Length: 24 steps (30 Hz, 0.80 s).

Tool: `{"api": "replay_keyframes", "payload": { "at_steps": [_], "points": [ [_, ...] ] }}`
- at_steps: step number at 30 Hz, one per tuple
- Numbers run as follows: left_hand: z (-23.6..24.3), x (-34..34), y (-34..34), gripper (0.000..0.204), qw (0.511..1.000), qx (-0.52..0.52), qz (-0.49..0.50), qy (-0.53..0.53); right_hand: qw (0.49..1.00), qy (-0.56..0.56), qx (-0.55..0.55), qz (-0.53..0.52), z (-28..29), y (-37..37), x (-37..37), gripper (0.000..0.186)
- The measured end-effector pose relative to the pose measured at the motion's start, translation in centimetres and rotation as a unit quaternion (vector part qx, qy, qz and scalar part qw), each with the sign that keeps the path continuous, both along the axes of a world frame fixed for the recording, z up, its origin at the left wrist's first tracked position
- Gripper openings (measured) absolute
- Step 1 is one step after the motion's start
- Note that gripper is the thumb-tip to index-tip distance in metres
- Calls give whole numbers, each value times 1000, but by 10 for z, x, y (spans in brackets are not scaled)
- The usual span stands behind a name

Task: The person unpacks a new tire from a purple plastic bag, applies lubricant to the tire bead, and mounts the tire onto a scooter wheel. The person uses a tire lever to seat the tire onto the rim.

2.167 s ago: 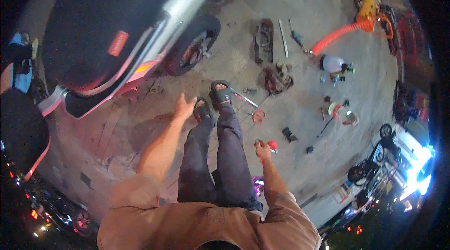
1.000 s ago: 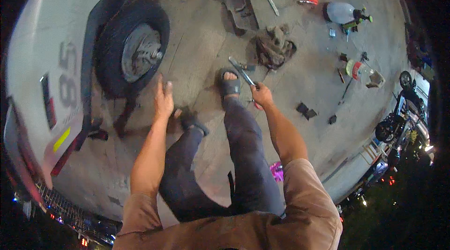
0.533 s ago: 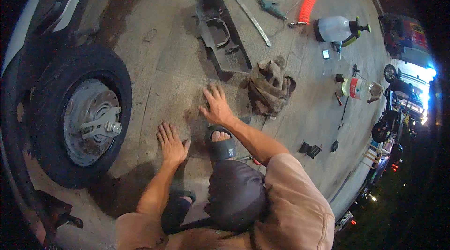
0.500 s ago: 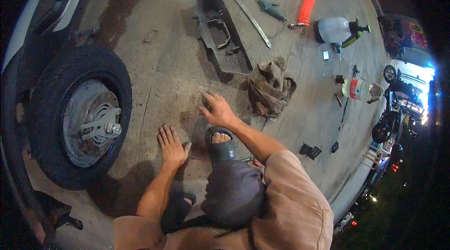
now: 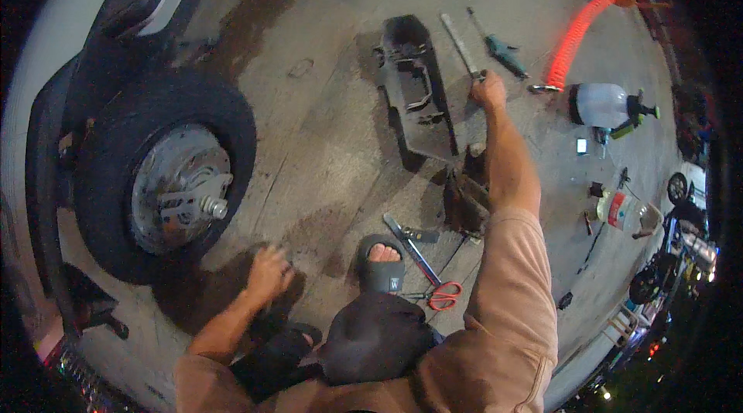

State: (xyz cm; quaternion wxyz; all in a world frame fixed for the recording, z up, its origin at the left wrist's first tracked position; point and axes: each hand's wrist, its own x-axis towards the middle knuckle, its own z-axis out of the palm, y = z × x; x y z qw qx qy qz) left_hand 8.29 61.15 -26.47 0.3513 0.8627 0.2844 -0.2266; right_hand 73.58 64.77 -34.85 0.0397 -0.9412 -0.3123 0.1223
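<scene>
Reaching far forward, my right hand [image 5: 489, 91] is closed around the near end of a long flat metal bar [image 5: 457, 41], which points away from me on the ground. Just left of it lies a dark, long plastic tray-like part [image 5: 414, 80] with an opening in its middle. A green blow gun [image 5: 505, 54] rests to the bar's right. My left hand [image 5: 271, 270] is over the ground near the wheel, touching no tool that I can see. Motion blurs its fingers. The wheel [image 5: 224, 126] stands at left, with a metal bracket and bolt [image 5: 213, 208] at its hub.
A crumpled brown cloth [image 5: 464, 200] is partly behind my right arm. Beside my sandal [image 5: 381, 266] lie a long-handled tool [image 5: 414, 246] and red-handled pliers or scissors [image 5: 445, 296]. An orange coiled hose [image 5: 576, 34], pump sprayer [image 5: 604, 106] and clear plastic jug [image 5: 619, 210] are at right.
My right hand has stretched forward from above my foot and taken hold of the metal bar. My left hand has lifted off its flat rest and drawn back slightly. The view has shifted.
</scene>
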Motion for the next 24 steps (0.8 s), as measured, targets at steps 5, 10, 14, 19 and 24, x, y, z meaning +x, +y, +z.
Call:
{"api": "replay_keyframes", "payload": {
  "at_steps": [5, 10, 14, 19, 24],
  "points": [
    [42, -16, 32, 26, 974, 41, 214, -63, 996, -81, 46, 9, 14, 0, -18, 43],
    [81, -13, 58, 8, 954, 54, 282, -89, 939, 176, 282, 90, 103, -97, -149, 13],
    [145, -14, 83, 37, 923, 286, 146, -212, 951, 265, 48, 148, 103, -240, -272, 18],
    [197, -22, 121, 73, 791, 524, 219, -229, 971, 182, -71, 134, 45, -331, -310, 36],
    [197, -33, 129, 95, 771, 584, 183, -178, 977, 104, 5, 184, 30, -345, -323, 31]
  ]
}}
